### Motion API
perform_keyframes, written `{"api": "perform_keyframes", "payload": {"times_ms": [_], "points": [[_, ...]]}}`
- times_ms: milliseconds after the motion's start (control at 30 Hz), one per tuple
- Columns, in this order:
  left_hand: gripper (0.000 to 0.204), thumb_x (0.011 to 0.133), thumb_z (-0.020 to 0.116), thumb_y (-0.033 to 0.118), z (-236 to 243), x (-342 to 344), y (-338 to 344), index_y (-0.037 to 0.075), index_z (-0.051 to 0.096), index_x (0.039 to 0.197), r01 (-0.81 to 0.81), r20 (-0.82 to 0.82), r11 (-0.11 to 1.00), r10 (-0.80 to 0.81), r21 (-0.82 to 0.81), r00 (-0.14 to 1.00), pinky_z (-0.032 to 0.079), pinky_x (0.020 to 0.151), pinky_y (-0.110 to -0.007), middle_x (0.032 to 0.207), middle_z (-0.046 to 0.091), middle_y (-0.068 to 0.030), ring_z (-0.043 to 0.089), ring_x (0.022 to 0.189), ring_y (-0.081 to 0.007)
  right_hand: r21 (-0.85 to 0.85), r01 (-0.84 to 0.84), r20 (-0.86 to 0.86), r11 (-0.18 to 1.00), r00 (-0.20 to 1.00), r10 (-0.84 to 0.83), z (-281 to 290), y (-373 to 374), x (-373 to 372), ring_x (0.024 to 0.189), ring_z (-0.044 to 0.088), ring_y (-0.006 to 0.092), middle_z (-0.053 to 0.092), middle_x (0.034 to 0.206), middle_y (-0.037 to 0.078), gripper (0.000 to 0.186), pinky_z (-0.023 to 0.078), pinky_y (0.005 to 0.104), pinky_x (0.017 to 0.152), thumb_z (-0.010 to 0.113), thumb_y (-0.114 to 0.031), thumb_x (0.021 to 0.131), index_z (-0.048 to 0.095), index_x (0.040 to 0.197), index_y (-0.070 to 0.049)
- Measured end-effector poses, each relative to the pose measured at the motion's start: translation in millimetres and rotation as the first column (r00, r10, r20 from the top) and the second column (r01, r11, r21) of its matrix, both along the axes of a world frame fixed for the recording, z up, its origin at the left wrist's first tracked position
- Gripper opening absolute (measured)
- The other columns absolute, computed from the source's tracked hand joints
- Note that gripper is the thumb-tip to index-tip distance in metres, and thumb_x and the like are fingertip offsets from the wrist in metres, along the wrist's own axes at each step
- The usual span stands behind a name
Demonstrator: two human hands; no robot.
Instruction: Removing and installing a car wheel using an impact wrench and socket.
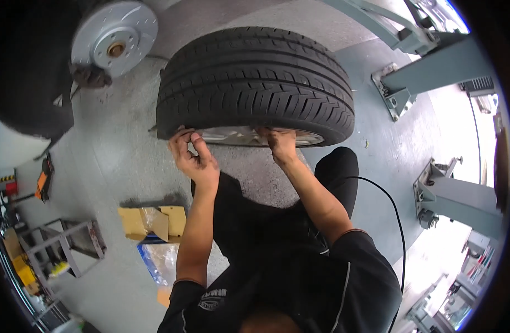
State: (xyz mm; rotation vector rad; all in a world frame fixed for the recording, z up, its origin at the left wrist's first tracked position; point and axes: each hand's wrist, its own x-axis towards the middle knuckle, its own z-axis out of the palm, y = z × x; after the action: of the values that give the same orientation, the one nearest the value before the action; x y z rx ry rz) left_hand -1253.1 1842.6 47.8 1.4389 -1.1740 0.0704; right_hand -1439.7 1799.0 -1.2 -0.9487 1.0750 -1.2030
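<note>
A car wheel (255, 83) stands upright on its tread in front of me, its black tyre facing up and its silver rim (227, 135) toward my legs. My left hand (193, 155) is at the tyre's near left edge, fingers bent against the sidewall, thumb apart from them. Farther right, my right hand (282, 143) reaches into the rim opening with its fingers curled around the wheel. The tips of those fingers are hidden inside the rim.
A brake disc (115, 39) on a car hub shows at the upper left. Grey lift legs (443, 66) stand at the right. An opened cardboard box (149, 221) and plastic wrapping (161, 261) lie left of me. A metal frame (63, 247) is farther left; a black cable (396, 216) hangs at right.
</note>
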Motion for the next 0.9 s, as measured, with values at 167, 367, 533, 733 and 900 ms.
{"api": "perform_keyframes", "payload": {"times_ms": [167,367,533,733,900], "points": [[0.009,0.088,0.054,0.014,-106,15,29,0.005,0.057,0.09,0.206,-0.895,0.886,0.357,0.415,0.268,0.042,0.065,-0.028,0.083,0.055,-0.0055,0.051,0.07,-0.0143,0.13,-0.009,0.022,0.991,1.0,0.006,10,9,35,0.083,0.062,0.0218,0.063,0.093,0.013,0.019,0.051,0.0306,0.076,0.064,0.006,0.072,0.059,0.09,0.006],[0.035,0.095,0.041,0.03,-183,32,-49,0.001,0.049,0.113,0.629,-0.771,0.747,0.526,0.215,-0.36,0.044,0.086,-0.054,0.121,0.046,-0.0197,0.05,0.098,-0.0316,0.088,0.015,0.115,0.996,0.993,-0.025,27,-61,61,0.08,0.062,0.0269,0.063,0.098,0.021,0.025,0.052,0.0382,0.073,0.063,0.005,0.07,0.062,0.093,0.012],[0.041,0.093,0.044,0.041,-234,4,-74,0.008,0.052,0.117,0.398,-0.601,0.917,0.322,0.006,-0.732,0.039,0.096,-0.049,0.128,0.045,-0.014,0.047,0.111,-0.0322,0.247,0.036,-0.103,0.968,0.995,-0.011,28,-125,56,0.083,0.06,0.0257,0.064,0.097,0.017,0.025,0.051,0.0392,0.074,0.063,0.004,0.071,0.064,0.095,0.01],[0.043,0.091,0.039,0.046,-268,-11,-104,0.018,0.052,0.122,0.166,-0.685,0.986,0.13,0.014,-0.717,0.036,0.098,-0.048,0.125,0.053,0.0008,0.045,0.118,-0.0206,0.206,-0.083,-0.03,0.975,0.995,0.091,24,-149,34,0.078,0.06,0.0235,0.062,0.088,0.015,0.023,0.05,0.0334,0.069,0.053,-0.008,0.085,0.06,0.102,0.007],[0.06,0.088,0.028,0.057,-250,-28,-119,0.018,0.048,0.13,0.013,-0.698,0.999,-0.014,-0.033,-0.716,0.028,0.103,-0.057,0.135,0.047,-0.0033,0.041,0.125,-0.0279,0.074,-0.154,-0.047,0.985,0.986,0.157,20,-144,30,0.079,0.061,0.0235,0.063,0.087,0.012,0.039,0.05,0.0329,0.076,0.057,-0.031,0.088,0.061,0.097,0.007]]}}
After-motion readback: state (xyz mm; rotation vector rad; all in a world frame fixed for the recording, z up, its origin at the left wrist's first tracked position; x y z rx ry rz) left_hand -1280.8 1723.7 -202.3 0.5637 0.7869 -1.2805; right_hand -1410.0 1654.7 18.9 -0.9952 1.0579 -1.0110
